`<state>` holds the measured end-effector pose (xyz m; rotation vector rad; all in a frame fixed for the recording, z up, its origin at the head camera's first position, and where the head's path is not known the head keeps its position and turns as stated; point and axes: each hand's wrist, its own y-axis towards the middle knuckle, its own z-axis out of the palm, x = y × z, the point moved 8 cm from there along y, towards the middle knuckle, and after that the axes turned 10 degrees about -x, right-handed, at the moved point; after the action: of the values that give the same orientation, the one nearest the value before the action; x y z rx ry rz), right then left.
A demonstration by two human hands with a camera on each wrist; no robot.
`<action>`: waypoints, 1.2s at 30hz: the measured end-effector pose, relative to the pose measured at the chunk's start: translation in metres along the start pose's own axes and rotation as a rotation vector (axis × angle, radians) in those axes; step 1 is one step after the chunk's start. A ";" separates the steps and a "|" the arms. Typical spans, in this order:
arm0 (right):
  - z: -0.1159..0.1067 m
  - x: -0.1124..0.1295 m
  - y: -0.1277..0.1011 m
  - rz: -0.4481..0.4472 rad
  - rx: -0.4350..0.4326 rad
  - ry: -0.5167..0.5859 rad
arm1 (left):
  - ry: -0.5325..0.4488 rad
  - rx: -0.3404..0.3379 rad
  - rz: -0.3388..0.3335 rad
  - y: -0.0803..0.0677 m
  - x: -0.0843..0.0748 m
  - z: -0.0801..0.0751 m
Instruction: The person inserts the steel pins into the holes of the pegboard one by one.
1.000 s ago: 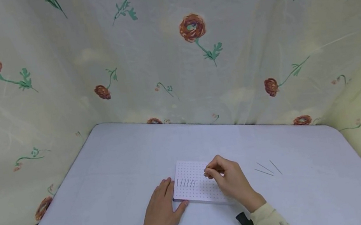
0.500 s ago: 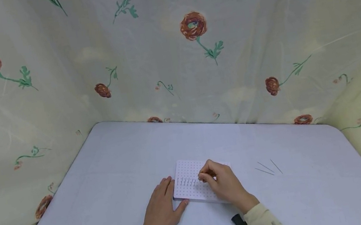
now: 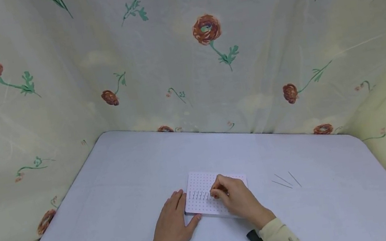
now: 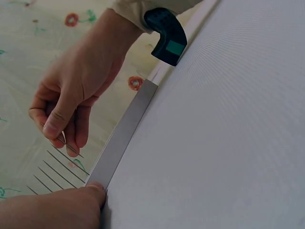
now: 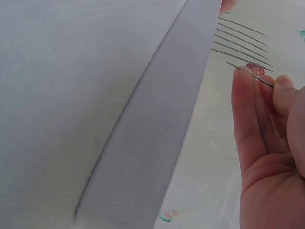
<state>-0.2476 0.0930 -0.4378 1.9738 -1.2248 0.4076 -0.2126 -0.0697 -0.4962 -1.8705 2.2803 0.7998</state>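
A white board with a grid of small holes lies on the table. Several thin metal needles stand upright in a row at its left part. My left hand lies along the board's left edge, fingers extended and thumb at the front corner. With thumb and fingertips, my right hand pinches another needle above the board. That needle is tilted, its free end just beside the standing row in the right wrist view. In the left wrist view, my left thumb touches the board's side.
To the right of the board, three loose needles lie on the white table. A black device sits at my right wrist. Flower-printed curtains hang around the table's back and sides.
My right hand has moved left and slightly down over the board with its needle, up to the end of the standing row. My left hand has stayed in place.
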 end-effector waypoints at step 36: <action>0.016 -0.006 -0.004 0.013 0.127 -0.077 | -0.014 -0.027 0.015 0.000 -0.001 -0.001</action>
<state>-0.2490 0.0857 -0.4533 2.1076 -1.2882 0.4289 -0.2117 -0.0692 -0.4954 -1.8547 2.2892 0.8471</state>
